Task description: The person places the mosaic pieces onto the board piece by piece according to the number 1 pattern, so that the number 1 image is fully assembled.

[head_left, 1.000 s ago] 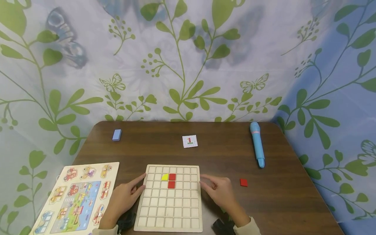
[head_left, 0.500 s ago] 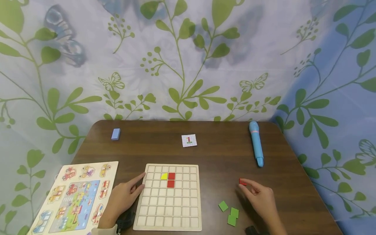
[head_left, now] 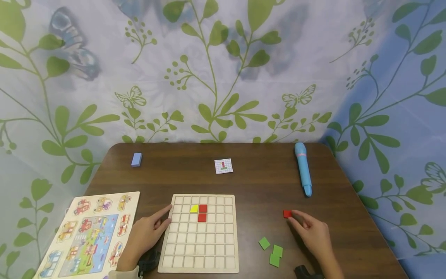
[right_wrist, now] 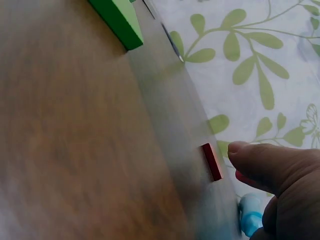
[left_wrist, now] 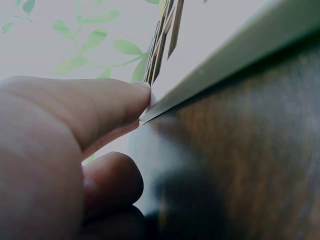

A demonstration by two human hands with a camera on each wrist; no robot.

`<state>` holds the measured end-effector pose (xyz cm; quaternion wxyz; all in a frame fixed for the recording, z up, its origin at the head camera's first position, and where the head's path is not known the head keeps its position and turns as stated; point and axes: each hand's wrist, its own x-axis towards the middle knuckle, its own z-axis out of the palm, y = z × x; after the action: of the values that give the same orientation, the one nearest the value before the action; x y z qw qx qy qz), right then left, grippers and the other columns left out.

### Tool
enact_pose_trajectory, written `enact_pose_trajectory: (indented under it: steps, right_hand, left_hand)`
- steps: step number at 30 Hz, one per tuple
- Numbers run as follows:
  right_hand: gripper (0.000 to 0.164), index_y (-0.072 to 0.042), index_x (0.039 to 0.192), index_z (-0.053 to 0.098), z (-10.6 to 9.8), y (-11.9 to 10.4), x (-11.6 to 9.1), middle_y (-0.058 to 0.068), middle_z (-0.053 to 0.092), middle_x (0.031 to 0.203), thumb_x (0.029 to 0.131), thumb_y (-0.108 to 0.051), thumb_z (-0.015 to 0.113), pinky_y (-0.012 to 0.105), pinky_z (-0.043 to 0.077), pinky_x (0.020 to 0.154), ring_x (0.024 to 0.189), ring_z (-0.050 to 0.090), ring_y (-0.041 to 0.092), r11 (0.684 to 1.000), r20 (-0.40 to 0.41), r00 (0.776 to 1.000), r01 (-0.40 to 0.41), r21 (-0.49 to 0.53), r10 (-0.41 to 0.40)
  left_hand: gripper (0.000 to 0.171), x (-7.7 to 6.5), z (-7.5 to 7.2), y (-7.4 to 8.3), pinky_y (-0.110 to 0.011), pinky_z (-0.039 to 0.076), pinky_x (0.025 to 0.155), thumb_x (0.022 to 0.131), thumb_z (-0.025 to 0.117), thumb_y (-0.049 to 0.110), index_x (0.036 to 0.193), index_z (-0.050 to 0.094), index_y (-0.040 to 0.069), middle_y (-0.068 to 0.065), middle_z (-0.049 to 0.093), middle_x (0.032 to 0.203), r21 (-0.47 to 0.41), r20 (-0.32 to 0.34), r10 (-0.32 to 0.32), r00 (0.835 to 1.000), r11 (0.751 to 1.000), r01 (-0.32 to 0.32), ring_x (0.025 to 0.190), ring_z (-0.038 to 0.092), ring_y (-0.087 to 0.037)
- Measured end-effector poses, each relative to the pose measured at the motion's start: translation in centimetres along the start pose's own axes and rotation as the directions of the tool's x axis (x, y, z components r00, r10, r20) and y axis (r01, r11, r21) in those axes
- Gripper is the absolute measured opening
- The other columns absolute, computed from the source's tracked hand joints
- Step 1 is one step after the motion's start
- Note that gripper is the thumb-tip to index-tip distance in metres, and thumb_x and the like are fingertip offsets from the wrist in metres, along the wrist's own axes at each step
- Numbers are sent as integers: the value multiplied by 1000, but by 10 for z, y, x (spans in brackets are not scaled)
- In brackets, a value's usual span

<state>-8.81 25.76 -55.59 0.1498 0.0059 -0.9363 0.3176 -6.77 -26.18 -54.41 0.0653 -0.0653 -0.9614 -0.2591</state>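
Note:
In the head view, a wooden grid board lies at the front middle of the table. Two red square tiles and a yellow tile with a cut corner sit in its cells. My left hand is at the board's left edge, its index fingertip touching the side. My right hand reaches to a loose red tile, thumb and index fingertips right at its right edge. In the right wrist view this red tile lies on the table, just beyond the fingertips, which do not enclose it.
Several green tiles lie between the board and my right hand. A vehicle picture puzzle is at left. Behind stand a blue block, a small pattern card and a light-blue toy microphone, near the patterned cloth backdrop.
My right hand has left the board's right edge and moved right to the loose red tile, uncovering the green tiles. The left hand stays at the board.

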Motion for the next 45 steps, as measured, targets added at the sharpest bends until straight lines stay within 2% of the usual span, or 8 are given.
enact_pose_trajectory:
  steps: [6, 15, 25, 33, 39, 45]
  right_hand:
    - [33, -13, 115, 78, 2, -4, 3, -9, 36, 57, 89, -33, 83, 26, 29, 48, 50, 31, 7, 995, 50, 994, -93, -43, 95]
    - [44, -10, 122, 75, 3, -7, 4, -6, 38, 57, 91, -41, 79, 27, 28, 48, 51, 33, 11, 986, 105, 982, -148, -81, 156]
    - [48, -9, 122, 74, 3, -8, 5, -7, 37, 56, 91, -44, 78, 26, 27, 47, 49, 32, 10, 987, 122, 982, -133, -90, 144]
    - [49, -9, 126, 73, 2, -9, 6, -4, 39, 57, 91, -43, 78, 27, 28, 48, 52, 37, 14, 978, 159, 968, -179, -112, 195]
    - [41, -11, 122, 75, 4, -9, 6, -4, 39, 57, 89, -35, 81, 27, 28, 48, 52, 37, 14, 977, 142, 972, -167, -135, 186]
    - [38, -11, 117, 76, 5, -10, 4, -6, 38, 57, 89, -36, 82, 27, 28, 48, 51, 35, 13, 979, 120, 979, -149, -143, 166]
  left_hand:
    - [45, 1, -2, 1, -22, 21, 45, 98, 71, 35, 142, 64, 27, 17, 29, 53, -1, 11, -10, 1000, 1000, 10, 47, 16, -1]
    - [45, 1, -1, 0, -22, 21, 45, 98, 71, 36, 142, 64, 28, 16, 30, 53, 9, 22, -22, 1000, 1000, 22, 47, 16, -1]
    - [45, 0, 0, -2, -23, 20, 46, 99, 70, 38, 143, 63, 30, 15, 31, 52, 10, 28, -39, 999, 999, 38, 46, 16, -2]
    - [45, 0, 0, 0, -23, 20, 46, 99, 70, 36, 142, 64, 29, 16, 30, 52, 8, 19, -28, 999, 1000, 28, 46, 16, -1]
    - [44, 1, 1, -1, -23, 20, 46, 99, 70, 37, 142, 64, 30, 16, 31, 53, 13, 18, -34, 999, 999, 34, 47, 17, -1]
    - [45, 0, 1, -1, -23, 20, 46, 99, 70, 37, 143, 63, 30, 16, 31, 53, 11, 27, -36, 999, 999, 36, 46, 17, -1]
